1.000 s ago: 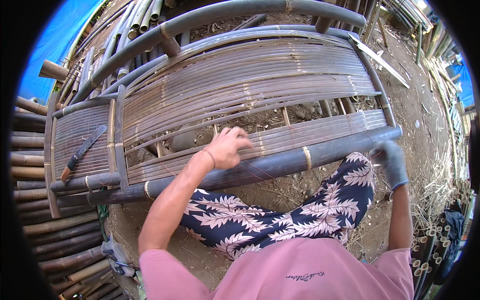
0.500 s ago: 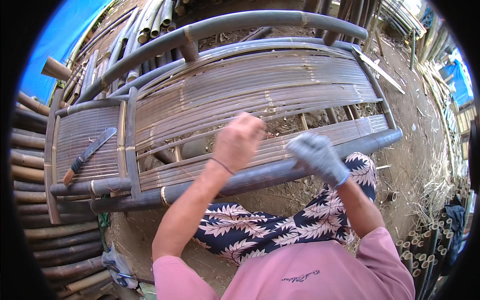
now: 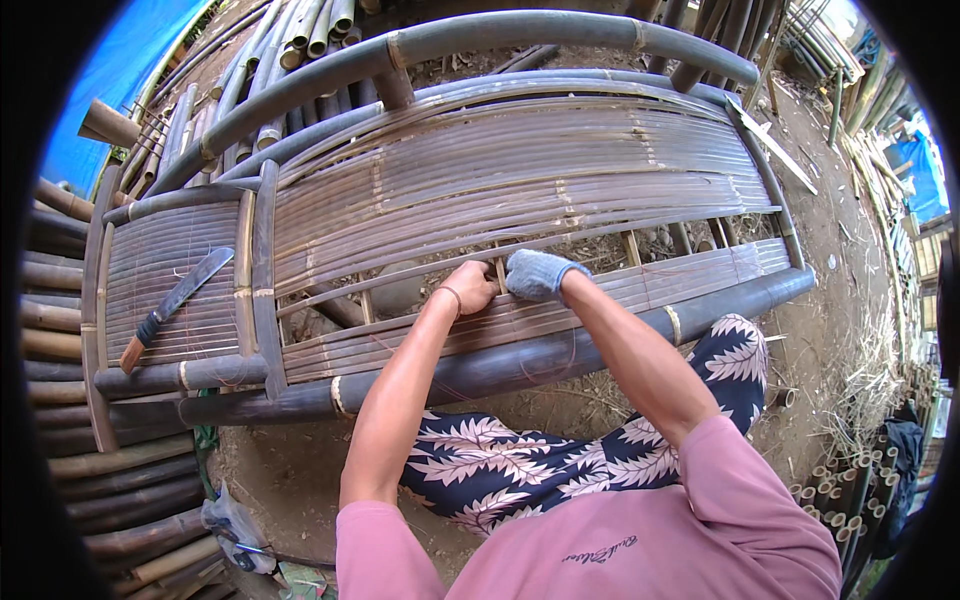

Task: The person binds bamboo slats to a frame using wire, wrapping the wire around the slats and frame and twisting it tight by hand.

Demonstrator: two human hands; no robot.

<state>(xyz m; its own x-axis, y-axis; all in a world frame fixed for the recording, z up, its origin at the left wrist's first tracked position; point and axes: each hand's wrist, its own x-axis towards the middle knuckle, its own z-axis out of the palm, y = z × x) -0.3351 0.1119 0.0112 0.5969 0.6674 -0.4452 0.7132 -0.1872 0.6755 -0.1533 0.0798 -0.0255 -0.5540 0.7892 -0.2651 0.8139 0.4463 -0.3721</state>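
A dark bamboo bench (image 3: 520,360) with a slatted seat lies across in front of me. Over the gap between its far slats (image 3: 420,215) and near slats (image 3: 600,290), my two hands work close together. My bare left hand (image 3: 470,287) has its fingers curled down beside a pale crosspiece (image 3: 502,272). On that crosspiece's other side is my right hand (image 3: 538,275), in a grey glove, also closed. What either hand pinches is hidden. A thin reddish cord (image 3: 572,355) hangs over the front rail near my right forearm.
A machete (image 3: 178,308) with a dark-wrapped wooden handle lies on the bench's left section. Bamboo poles (image 3: 120,468) are stacked at the left, with more behind the backrest. A pale split strip (image 3: 775,145) leans at the far right end. Cut bamboo tubes (image 3: 850,500) stand lower right.
Both hands came down from above the near slats to the crosspiece in the gap. My right hand moved left, drawing close to my left. The view shifted slightly.
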